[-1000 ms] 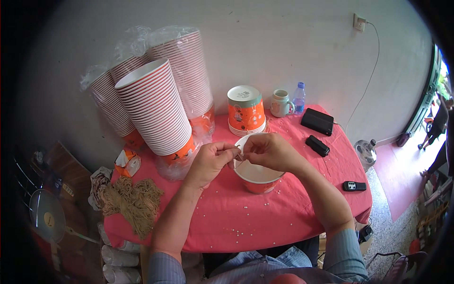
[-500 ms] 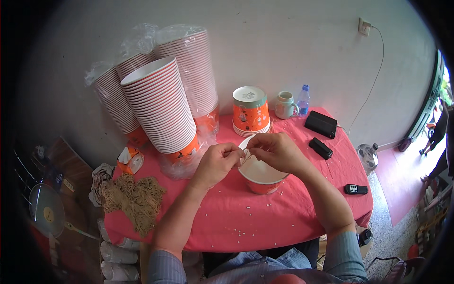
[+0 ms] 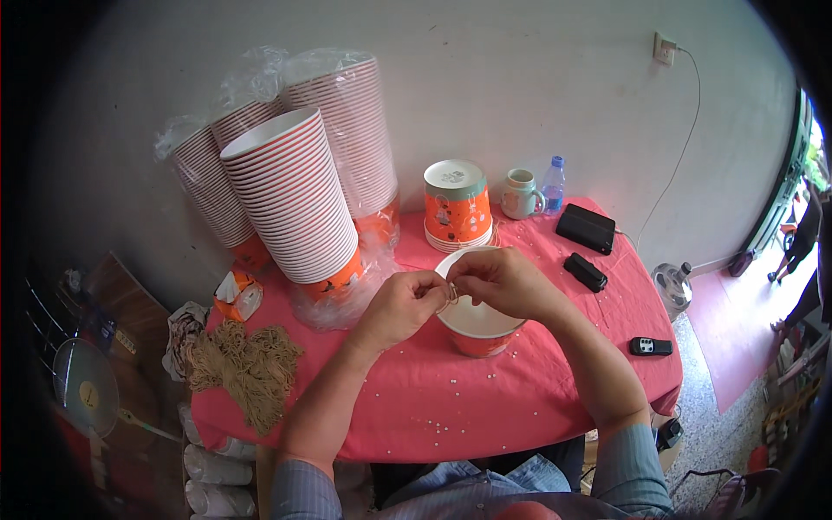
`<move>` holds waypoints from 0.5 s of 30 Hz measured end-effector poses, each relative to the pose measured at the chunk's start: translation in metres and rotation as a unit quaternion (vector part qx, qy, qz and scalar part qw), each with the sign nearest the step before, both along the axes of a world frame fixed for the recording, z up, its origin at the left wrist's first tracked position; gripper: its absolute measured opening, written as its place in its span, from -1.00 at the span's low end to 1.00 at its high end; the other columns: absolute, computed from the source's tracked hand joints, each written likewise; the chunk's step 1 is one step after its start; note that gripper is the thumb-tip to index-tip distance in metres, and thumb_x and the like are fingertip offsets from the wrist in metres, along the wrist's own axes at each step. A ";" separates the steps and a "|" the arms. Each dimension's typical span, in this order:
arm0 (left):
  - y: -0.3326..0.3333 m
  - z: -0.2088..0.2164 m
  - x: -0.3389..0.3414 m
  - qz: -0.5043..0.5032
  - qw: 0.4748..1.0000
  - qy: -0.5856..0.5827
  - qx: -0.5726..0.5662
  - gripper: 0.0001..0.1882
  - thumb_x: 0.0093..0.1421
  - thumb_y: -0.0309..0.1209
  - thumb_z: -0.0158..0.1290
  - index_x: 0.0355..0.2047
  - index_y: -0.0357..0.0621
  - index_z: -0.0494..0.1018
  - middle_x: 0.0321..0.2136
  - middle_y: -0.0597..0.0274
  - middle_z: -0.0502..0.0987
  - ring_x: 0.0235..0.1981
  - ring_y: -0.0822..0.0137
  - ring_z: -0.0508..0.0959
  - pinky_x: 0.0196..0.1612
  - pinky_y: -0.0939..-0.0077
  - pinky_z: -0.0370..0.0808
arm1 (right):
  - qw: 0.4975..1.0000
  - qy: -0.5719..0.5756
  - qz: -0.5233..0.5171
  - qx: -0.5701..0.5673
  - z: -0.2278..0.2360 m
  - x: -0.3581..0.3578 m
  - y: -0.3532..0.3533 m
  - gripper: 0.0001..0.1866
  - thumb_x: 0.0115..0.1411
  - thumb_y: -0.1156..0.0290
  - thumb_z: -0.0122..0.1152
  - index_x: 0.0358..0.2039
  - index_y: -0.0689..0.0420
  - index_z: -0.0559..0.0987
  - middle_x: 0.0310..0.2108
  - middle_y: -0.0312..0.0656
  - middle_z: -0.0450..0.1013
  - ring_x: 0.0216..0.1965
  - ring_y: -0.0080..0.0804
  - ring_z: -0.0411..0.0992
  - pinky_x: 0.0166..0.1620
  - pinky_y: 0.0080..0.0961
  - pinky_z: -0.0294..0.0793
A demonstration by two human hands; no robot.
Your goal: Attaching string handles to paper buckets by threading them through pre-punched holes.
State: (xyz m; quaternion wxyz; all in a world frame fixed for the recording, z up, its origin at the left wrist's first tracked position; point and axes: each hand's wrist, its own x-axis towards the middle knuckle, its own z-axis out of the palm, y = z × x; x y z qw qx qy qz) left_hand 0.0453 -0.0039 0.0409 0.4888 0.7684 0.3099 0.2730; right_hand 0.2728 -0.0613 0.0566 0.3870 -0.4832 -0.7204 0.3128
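A thin tan string (image 3: 451, 297) is pinched between the fingertips of both my hands. My left hand (image 3: 397, 308) closes on it from the left, and my right hand (image 3: 510, 281) grips it from the right. Both hands hover over the open mouth of an upright orange and white paper bucket (image 3: 485, 349), hiding part of its rim. Further left on the table lies a tangled heap of tan string (image 3: 247, 371). Beyond the bucket, a few nested paper buckets (image 3: 458, 212) stand upside down, with a bit of string at their lower right edge.
Tall stacks of paper buckets (image 3: 292, 195), partly in clear plastic, lean at the back left. A mug (image 3: 520, 198), plastic bottle (image 3: 553, 186), black case (image 3: 587, 229), black object (image 3: 585, 272) and small remote (image 3: 651, 347) sit right. White beads dot the pink tablecloth (image 3: 390, 425).
My fingertips have shifted slightly, drawing closer together around the string. The bucket and the other things on the table stay where they were.
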 end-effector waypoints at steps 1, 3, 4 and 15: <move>0.001 -0.001 0.000 -0.002 1.000 0.006 0.009 -0.77 0.46 -0.39 0.18 -0.15 -0.36 0.70 -0.40 0.33 0.66 -0.35 0.56 0.55 -0.25 0.53 0.50 | 1.000 0.010 0.006 -0.020 0.002 0.000 -0.001 -0.84 0.43 0.51 0.27 -0.07 0.25 0.73 -0.30 -0.29 0.69 -0.33 -0.60 0.61 -0.22 -0.54 0.64; 0.002 -0.003 0.000 -0.003 1.000 0.013 0.018 -0.77 0.46 -0.39 0.18 -0.15 -0.36 0.70 -0.40 0.32 0.66 -0.35 0.56 0.56 -0.25 0.53 0.50 | 0.999 0.020 0.013 -0.039 0.004 0.000 -0.001 -0.84 0.43 0.51 0.26 -0.07 0.25 0.73 -0.29 -0.29 0.69 -0.34 -0.61 0.60 -0.23 -0.56 0.63; 0.002 -0.005 0.000 0.001 1.000 0.007 0.018 -0.76 0.46 -0.39 0.18 -0.16 -0.36 0.70 -0.41 0.31 0.66 -0.36 0.55 0.56 -0.26 0.52 0.50 | 0.998 0.031 0.022 -0.045 0.003 0.002 -0.001 -0.83 0.44 0.51 0.26 -0.07 0.26 0.73 -0.28 -0.29 0.69 -0.34 -0.61 0.60 -0.23 -0.56 0.63; 0.001 -0.007 0.001 0.016 0.999 0.008 0.043 -0.75 0.42 -0.38 0.19 -0.15 -0.37 0.70 -0.42 0.21 0.71 -0.39 0.52 0.60 -0.27 0.47 0.53 | 0.996 0.038 0.034 -0.067 0.004 0.004 0.001 -0.80 0.46 0.45 0.27 -0.01 0.22 0.75 -0.24 -0.29 0.71 -0.34 -0.63 0.60 -0.25 -0.58 0.61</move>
